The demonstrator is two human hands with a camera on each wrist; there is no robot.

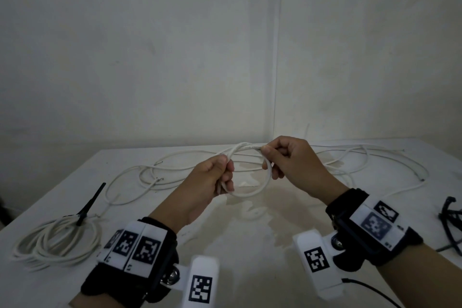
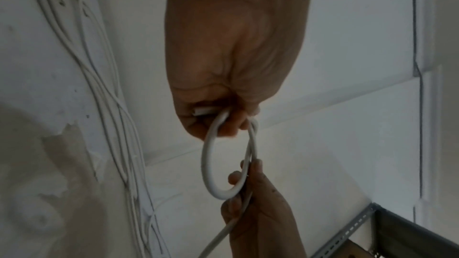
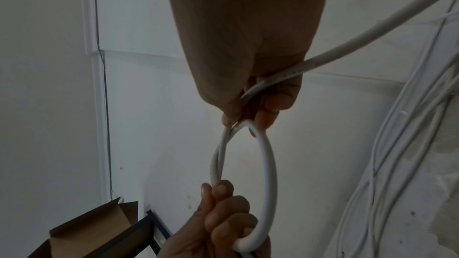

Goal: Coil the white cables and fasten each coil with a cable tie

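Observation:
Both hands hold one white cable (image 1: 252, 191) above the table, bent into a small loop (image 2: 211, 164) between them. My left hand (image 1: 220, 177) grips the loop's left side, fingers curled round it (image 3: 223, 215). My right hand (image 1: 271, 157) pinches the crossing strands at the loop's top right (image 3: 250, 111). The cable's free length (image 3: 372, 34) runs off past the right hand to the loose cables (image 1: 350, 160) on the table. A finished white coil (image 1: 57, 240) with a black cable tie (image 1: 91, 204) sticking up lies at the left.
Loose white cables (image 1: 155, 175) sprawl over the back of the white table (image 1: 250, 245). Black cable ties (image 1: 450, 217) lie at the right edge. Walls meet in a corner behind the table. A cardboard box (image 3: 94, 231) and a metal rack (image 2: 360, 229) stand off the table.

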